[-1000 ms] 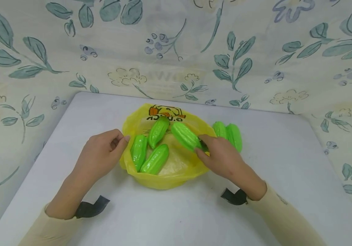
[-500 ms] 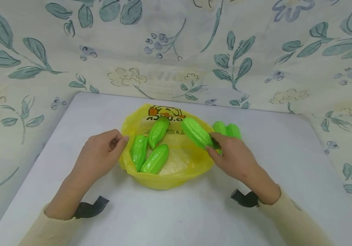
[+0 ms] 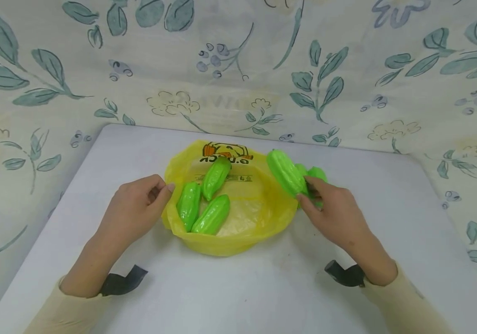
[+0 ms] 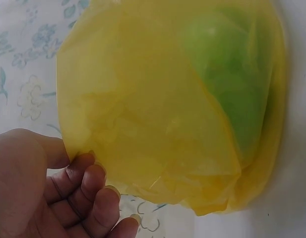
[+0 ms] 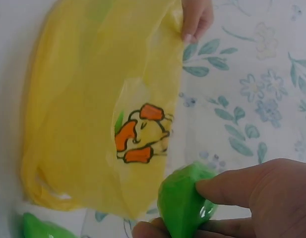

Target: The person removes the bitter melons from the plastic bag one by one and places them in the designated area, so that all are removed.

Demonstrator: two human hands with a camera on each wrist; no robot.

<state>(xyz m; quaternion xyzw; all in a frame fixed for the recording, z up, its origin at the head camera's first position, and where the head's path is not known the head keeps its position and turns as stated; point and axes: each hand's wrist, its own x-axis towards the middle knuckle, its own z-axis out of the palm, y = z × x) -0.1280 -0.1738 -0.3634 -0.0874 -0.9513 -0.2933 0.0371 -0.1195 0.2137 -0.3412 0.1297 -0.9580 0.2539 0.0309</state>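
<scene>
A yellow plastic bag (image 3: 221,246) stands on the table with its mouth wide. My left hand (image 3: 136,208) pinches the bag's left rim between thumb and forefinger, which shows close up in the left wrist view at the bag's edge (image 4: 138,114). Inside lie three glossy, ridged green toy cucumbers (image 3: 212,215). My right hand (image 3: 340,215) grips the lower end of another toy cucumber (image 3: 285,169), raised and tilted above the bag's right rim. Behind that hand, two more green cucumbers (image 3: 317,173) are partly hidden on the table.
The white table (image 3: 242,292) ends at the back against a wall covering (image 3: 238,106) printed with leaves and flowers. A black strap (image 3: 123,283) hangs at each wrist. A printed cartoon (image 5: 143,134) marks the bag's far side.
My right hand has moved right with the cucumber, from over the bag's inside to its right rim. The left hand and the three cucumbers in the bag have stayed put.
</scene>
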